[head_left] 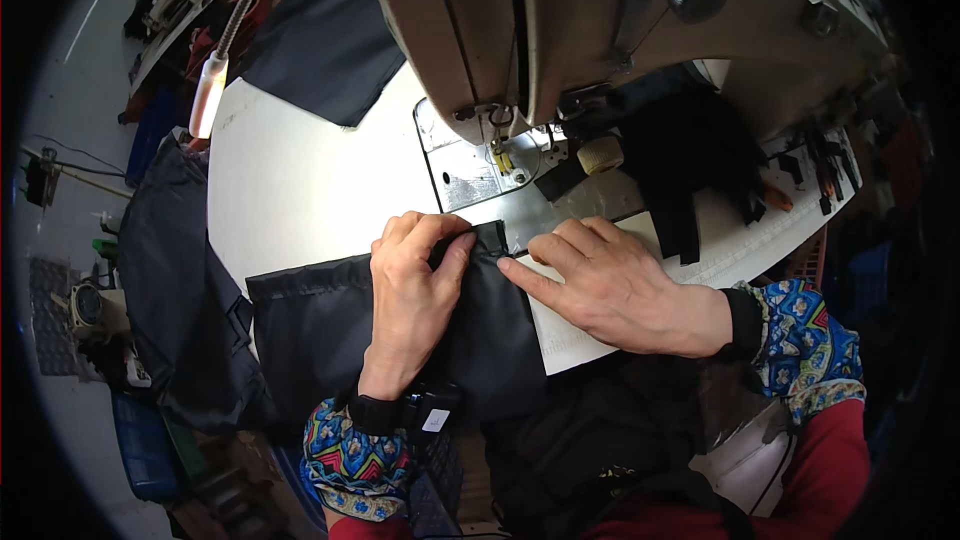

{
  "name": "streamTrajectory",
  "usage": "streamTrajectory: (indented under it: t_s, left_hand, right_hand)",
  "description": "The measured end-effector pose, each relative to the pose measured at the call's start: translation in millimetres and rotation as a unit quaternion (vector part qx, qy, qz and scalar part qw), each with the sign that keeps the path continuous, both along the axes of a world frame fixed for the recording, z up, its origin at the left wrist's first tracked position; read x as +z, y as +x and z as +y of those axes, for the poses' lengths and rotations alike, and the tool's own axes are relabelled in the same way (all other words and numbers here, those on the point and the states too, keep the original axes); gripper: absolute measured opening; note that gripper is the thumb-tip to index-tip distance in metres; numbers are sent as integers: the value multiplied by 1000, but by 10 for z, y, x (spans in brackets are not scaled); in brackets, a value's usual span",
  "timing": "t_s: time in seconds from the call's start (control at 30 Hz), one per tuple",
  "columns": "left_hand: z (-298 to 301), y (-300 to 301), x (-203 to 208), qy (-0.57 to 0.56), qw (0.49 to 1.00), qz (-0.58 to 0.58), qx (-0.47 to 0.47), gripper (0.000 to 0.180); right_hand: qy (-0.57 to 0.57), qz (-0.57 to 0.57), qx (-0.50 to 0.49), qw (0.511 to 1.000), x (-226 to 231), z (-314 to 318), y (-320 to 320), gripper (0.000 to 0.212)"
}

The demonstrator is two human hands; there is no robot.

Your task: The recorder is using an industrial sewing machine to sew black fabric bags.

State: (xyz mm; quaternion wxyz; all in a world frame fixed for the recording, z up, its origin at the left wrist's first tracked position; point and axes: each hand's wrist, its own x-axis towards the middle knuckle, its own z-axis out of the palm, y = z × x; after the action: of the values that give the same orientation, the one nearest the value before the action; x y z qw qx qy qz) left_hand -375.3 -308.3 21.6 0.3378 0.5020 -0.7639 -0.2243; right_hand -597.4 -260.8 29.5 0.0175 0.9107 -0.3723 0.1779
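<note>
A piece of black fabric (320, 330) with a folded upper edge lies across the front of the white sewing table and hangs toward my lap. My left hand (415, 285) is closed on its folded edge, thumb and index finger pinching it near the right corner. With its index finger stretched out, my right hand (620, 290) touches the fabric's right edge just below that corner; the other fingers are bent and the thumb is hidden. Beyond both hands stands a sewing machine (470, 30), its presser foot (502, 158) above the metal needle plate (465, 175).
Another dark fabric piece (320, 50) lies at the back left. Black cloth (690, 150), a tan roll (600, 155) and orange-handled scissors (776, 196) sit right of the needle. A lit lamp (208, 95) hangs at the left. Dark fabric (185, 280) drapes over the table's left side.
</note>
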Motion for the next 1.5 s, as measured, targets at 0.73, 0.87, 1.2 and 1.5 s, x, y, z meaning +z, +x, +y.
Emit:
streamTrajectory:
  t_s: [0.73,0.87,1.2,1.5]
  left_hand:
    - [-752,-206,-115,-31,998,-31,-35,16]
    - [-901,-219,-161,-53,995,-66,-51,18]
    - [-111,-107,-6,-127,964,-128,-195,37]
    - [-30,-73,-2,-135,954,-179,-197,41]
  right_hand:
    - [19,-12,-42,999,22,-488,-201,46]
    - [-13,-30,-51,998,29,-589,-211,50]
    - [-180,-157,-276,931,184,126,-1317,46]
    - [-184,-20,-462,868,-273,399,-2254,46]
